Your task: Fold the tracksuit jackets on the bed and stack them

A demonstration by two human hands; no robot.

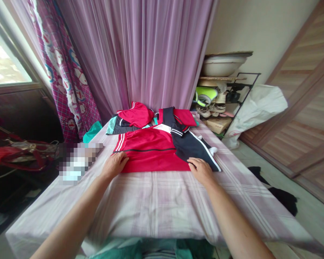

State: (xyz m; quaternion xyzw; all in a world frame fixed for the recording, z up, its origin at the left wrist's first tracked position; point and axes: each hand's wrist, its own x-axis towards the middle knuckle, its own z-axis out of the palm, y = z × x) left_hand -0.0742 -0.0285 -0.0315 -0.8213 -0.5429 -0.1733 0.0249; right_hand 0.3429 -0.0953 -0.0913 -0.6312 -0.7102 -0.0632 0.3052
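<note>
A red and black track jacket [148, 160] lies spread on the bed, with white stripes on its cuff and white piping on the dark part. Its black zipper runs crosswise over the red cloth. My left hand [115, 164] is closed on the jacket's near left edge, by the striped end. At the near right, where red meets black, my right hand [202, 169] has its fingers bent and closed on the fabric. A dark sleeve with white cuff stripes [177, 132] is folded over the jacket's far side. The fingertips' undersides are hidden.
Behind the jacket lie a red garment [137, 115] and a folded red piece [187, 117]. A plaid sheet [156, 201] covers the bed. To the right stand a shoe rack [239, 93] and a white sack [259, 108]; black cloth [278, 194] lies on the floor.
</note>
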